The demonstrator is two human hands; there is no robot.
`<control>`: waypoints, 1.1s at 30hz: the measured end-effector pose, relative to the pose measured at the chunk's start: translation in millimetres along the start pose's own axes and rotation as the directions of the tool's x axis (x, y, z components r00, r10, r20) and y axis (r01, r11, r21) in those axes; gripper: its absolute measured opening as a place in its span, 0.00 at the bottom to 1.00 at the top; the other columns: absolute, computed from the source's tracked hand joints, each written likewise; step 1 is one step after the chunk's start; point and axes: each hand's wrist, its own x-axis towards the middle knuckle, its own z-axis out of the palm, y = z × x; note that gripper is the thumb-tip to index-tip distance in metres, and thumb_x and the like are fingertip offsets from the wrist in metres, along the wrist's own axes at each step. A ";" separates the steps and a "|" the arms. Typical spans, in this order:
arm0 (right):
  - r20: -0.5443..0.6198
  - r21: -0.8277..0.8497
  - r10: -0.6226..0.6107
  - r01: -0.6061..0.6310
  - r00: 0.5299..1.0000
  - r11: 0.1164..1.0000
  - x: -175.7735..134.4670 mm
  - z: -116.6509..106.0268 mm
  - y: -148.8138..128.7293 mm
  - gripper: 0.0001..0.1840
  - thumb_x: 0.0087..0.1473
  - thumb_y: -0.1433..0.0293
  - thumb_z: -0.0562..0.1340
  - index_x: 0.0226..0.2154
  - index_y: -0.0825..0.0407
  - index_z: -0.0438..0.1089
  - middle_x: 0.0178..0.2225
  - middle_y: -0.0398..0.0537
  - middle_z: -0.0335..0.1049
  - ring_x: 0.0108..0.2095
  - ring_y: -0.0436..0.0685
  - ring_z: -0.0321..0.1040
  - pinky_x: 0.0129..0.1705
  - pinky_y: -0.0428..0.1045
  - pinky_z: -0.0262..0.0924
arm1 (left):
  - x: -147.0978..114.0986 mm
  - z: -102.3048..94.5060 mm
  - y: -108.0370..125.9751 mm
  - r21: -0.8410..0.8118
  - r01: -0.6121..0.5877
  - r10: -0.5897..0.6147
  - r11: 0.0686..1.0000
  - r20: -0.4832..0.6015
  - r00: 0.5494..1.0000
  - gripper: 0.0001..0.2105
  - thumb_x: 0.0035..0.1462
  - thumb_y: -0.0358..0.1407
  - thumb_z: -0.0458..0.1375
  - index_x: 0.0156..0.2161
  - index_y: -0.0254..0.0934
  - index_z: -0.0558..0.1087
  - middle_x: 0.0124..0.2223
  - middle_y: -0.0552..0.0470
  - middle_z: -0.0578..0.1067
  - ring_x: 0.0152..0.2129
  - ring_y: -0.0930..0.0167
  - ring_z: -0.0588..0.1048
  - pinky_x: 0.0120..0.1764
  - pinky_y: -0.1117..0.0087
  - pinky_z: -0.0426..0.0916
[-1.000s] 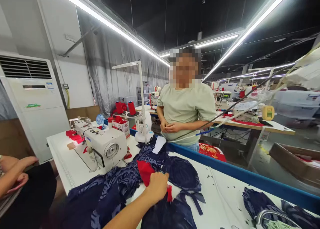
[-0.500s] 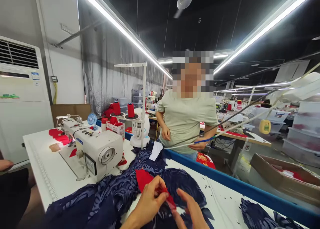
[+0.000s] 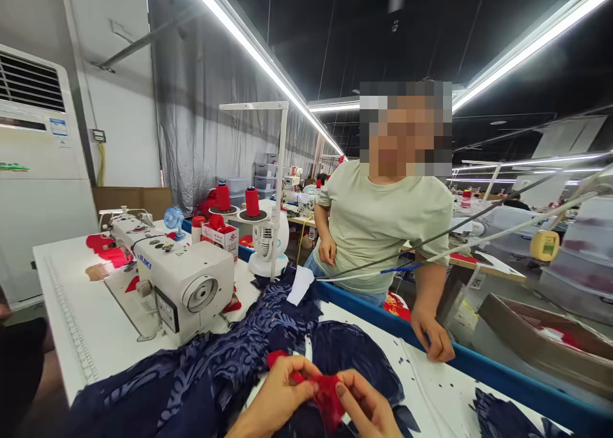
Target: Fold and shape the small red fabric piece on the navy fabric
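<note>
At the bottom middle of the head view, my left hand point(image 3: 280, 396) and my right hand point(image 3: 366, 409) both pinch a small piece of red fabric point(image 3: 325, 393) between them. They hover over a heap of dark blue patterned cloth point(image 3: 215, 368) spread on the white table point(image 3: 90, 323). Only the fingers and backs of my hands show; the lower part of the red fabric is cut off by the frame edge.
A white sewing machine point(image 3: 167, 275) stands to the left. A person in a pale green shirt point(image 3: 383, 224) stands across the table, one hand on its blue edge point(image 3: 460, 355). Red thread cones point(image 3: 251, 202), a white lamp post point(image 3: 280, 189) and a small fan point(image 3: 265, 240) stand behind. A cardboard box point(image 3: 546, 342) lies right.
My right hand has come in and closed on the red fabric alongside the left. The person opposite has stepped closer and set a hand on the table's blue edge.
</note>
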 end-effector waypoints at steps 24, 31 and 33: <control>0.152 -0.050 0.055 -0.048 0.987 0.998 2.7 -3.8 4.1 0.24 0.53 0.47 0.67 0.31 0.51 0.72 0.28 0.44 0.69 0.30 0.55 0.65 0.34 0.48 0.59 | -1.4 15.2 -3.6 -0.027 0.016 -0.015 0.999 0.021 1.000 0.16 0.48 0.46 0.63 0.26 0.33 0.69 0.26 0.56 0.67 0.26 0.73 0.63 0.33 0.71 0.57; 0.167 -0.145 0.039 -0.014 0.985 0.989 3.5 -7.9 3.5 0.23 0.56 0.47 0.65 0.39 0.51 0.73 0.35 0.50 0.75 0.37 0.60 0.70 0.41 0.51 0.63 | -0.4 13.9 -5.3 -0.018 -0.002 0.002 1.000 0.018 1.000 0.13 0.50 0.43 0.61 0.26 0.34 0.69 0.26 0.56 0.69 0.27 0.73 0.65 0.34 0.71 0.58; 0.177 -0.164 0.024 0.005 0.984 0.987 2.9 -8.2 2.7 0.22 0.57 0.49 0.64 0.36 0.51 0.73 0.34 0.49 0.74 0.35 0.59 0.70 0.40 0.51 0.62 | -0.6 13.6 -5.9 -0.004 -0.005 0.005 1.000 0.017 1.000 0.12 0.51 0.42 0.60 0.27 0.34 0.70 0.26 0.55 0.69 0.27 0.73 0.65 0.34 0.71 0.58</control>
